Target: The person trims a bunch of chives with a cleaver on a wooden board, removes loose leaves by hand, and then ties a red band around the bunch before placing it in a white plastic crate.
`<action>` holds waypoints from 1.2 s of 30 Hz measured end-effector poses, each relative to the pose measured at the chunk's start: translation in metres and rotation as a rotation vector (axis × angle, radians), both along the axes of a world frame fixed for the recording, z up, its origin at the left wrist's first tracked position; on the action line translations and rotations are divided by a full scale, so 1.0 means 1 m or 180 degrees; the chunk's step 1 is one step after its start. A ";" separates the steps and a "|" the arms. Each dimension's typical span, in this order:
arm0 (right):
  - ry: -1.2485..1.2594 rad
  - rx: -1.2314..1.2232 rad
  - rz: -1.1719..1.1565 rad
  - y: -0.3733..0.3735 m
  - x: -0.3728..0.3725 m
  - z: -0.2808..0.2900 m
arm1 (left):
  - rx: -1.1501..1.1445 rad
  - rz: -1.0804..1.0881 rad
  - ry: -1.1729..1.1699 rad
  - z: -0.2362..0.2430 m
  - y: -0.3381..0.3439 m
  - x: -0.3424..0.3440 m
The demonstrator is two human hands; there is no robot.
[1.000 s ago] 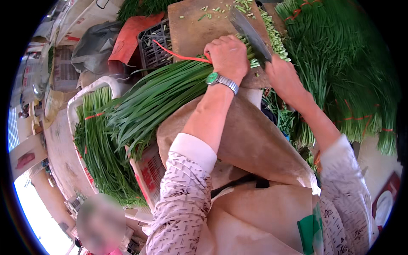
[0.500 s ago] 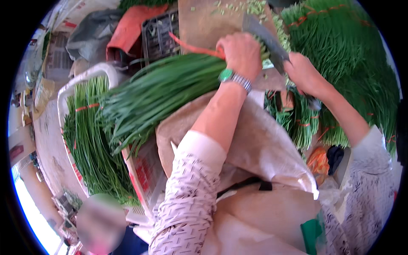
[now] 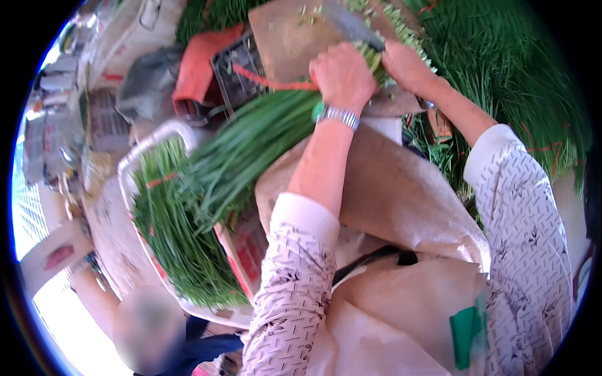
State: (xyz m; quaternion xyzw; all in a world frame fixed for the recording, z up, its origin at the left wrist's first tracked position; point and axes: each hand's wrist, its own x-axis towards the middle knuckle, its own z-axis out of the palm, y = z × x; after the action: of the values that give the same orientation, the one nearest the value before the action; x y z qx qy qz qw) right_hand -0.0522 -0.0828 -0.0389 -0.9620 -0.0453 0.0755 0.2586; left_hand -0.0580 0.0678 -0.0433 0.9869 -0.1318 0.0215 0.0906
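Note:
My left hand [image 3: 345, 75] is closed round a thick bunch of garlic chives [image 3: 251, 153] near its cut end. An orange-red tie [image 3: 266, 81] sticks out beside that hand. The long green leaves trail to the left, over a white crate [image 3: 127, 169]. In my right hand [image 3: 411, 67] is a knife [image 3: 354, 28], its blurred blade over the far side of the stalk ends. Below the blade lies a brown cutting board [image 3: 282, 47] with pale trimmed bits scattered on it. The two hands are close together; my left fingertips are partly hidden.
Tied chives [image 3: 175, 232] fill the crate. A large heap of chives [image 3: 495, 81] lies at the right. Behind the bunch are a dark plastic crate [image 3: 227, 66] and an orange-red bag [image 3: 200, 66]. Another person [image 3: 150, 329] is at the lower left.
My right hand has moved left toward my left hand, and the knife blade now lies farther left and away over the board. The whole view has shifted slightly. My left hand keeps its grip.

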 end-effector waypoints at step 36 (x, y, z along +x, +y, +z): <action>-0.0153 0.0764 -0.0316 -0.059 -0.021 -0.001 | 0.0228 0.0166 0.0826 0.029 0.013 0.019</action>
State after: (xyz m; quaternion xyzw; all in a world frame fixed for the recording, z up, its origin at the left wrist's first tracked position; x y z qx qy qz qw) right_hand -0.0727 -0.1415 -0.0396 -0.9267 -0.0126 0.0337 0.3741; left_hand -0.0391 0.0810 -0.0140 0.9871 -0.0939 -0.1088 0.0709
